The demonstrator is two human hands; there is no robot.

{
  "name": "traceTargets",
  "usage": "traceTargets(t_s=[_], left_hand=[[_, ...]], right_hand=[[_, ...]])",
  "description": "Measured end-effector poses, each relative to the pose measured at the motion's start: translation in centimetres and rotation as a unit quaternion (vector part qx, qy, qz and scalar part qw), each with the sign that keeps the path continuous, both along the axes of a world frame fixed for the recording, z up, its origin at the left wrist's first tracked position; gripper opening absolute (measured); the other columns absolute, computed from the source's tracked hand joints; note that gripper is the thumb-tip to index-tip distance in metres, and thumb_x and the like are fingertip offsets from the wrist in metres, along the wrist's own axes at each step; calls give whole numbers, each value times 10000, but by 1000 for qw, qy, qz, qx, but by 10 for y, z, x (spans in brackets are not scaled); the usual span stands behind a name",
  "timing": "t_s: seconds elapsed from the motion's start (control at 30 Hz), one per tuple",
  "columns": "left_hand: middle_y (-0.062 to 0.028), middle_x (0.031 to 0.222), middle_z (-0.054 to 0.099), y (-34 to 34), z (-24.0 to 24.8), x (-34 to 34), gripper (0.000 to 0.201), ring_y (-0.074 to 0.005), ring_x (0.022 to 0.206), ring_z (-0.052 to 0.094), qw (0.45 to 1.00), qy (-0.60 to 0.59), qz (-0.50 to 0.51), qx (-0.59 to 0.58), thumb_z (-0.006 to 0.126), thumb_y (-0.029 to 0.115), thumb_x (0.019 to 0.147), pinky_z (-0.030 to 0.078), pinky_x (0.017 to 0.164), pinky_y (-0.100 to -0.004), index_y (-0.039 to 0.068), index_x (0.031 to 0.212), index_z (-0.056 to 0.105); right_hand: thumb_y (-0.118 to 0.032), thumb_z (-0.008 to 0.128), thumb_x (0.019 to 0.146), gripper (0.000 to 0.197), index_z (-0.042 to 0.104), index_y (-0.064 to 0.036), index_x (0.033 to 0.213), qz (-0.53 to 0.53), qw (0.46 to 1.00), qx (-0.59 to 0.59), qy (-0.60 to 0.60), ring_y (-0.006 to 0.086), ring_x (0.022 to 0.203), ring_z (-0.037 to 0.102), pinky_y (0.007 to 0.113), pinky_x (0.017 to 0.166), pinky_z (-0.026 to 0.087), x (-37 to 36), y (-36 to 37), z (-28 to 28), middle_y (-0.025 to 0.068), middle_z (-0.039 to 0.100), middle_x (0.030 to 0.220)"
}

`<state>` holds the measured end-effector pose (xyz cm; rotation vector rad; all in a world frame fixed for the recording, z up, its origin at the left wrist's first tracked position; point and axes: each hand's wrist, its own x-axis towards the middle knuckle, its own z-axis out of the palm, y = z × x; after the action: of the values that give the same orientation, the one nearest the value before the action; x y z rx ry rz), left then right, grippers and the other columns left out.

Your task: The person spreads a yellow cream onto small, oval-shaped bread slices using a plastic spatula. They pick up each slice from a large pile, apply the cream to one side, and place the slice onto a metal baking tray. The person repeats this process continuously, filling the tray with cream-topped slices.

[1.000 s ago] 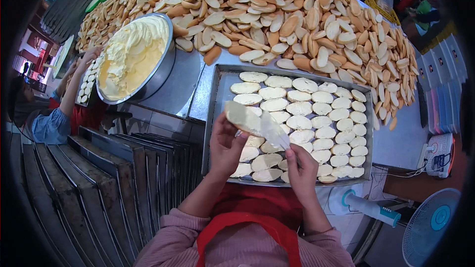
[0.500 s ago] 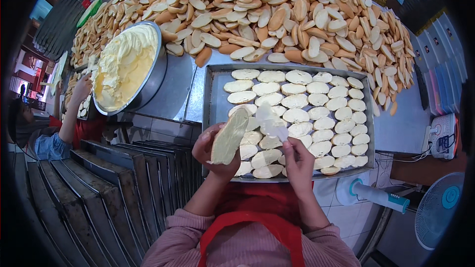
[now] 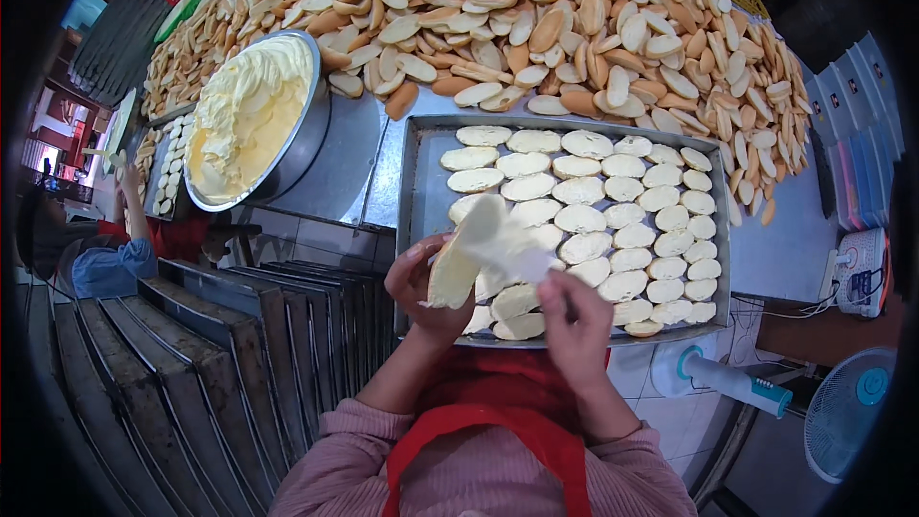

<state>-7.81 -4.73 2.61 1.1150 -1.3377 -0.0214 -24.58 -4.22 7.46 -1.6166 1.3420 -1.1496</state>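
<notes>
My left hand (image 3: 419,292) grips a long oval half of bread (image 3: 454,273), tilted above the near left part of a metal tray. In my right hand (image 3: 578,327) is a pale plastic scraper (image 3: 526,260), pinched at its near end. The scraper's blade, blurred by motion, overlaps the bread's cream-coated cut face. Below both hands, the metal tray (image 3: 427,158) carries rows of spread bread halves (image 3: 580,191). Left of the tray, a steel bowl (image 3: 304,148) leans toward the left with pale yellow cream (image 3: 247,124) in it.
A large heap of bread halves (image 3: 565,29) covers the table's far side. Upright dark trays (image 3: 182,345) stand at the lower left, beyond which a person (image 3: 115,263) works. A white fan (image 3: 847,402) and a power unit (image 3: 859,271) with cables are at right.
The scraper has moved left and up against the bread, which has turned more edge-on. The head view has shifted slightly. The other person's arm at left has moved away from the bowl.
</notes>
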Motion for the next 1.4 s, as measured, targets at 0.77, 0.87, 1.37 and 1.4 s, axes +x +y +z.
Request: traceTargets(t_s=[0.77,0.87,1.37,1.4], left_hand=[[-143,1139,460,13,-13,-10,702,-222,1007,554,993,62,-53,86,731,-32,721,462,873,-334,76,1230,259],[-156,1122,475,12,-9,-8,707,-235,995,561,995,27,-64,75,733,-59,701,472,852,-335,89,1208,262],[-169,1037,526,7,-8,-4,731,-245,914,589,998,1,-62,33,738,-104,663,494,791,-329,138,1164,263],[-171,1040,525,7,-8,-5,731,-243,918,587,997,10,-68,24,738,-103,663,492,792,-326,138,1163,262]], right_hand=[[-97,702,800,145,650,-26,915,-79,968,-217,101,140,552,517,284,505,351,-18,-2,-19,57,632,742],[-132,715,807,180,649,11,894,-20,999,36,-30,107,547,516,246,472,360,-14,9,-9,74,637,732],[-211,663,871,237,675,13,948,15,980,173,-98,5,530,372,181,468,295,-16,8,-24,-36,596,704],[-219,664,870,241,679,11,941,13,981,167,-98,4,517,358,182,459,282,-14,8,-25,-40,592,697]])
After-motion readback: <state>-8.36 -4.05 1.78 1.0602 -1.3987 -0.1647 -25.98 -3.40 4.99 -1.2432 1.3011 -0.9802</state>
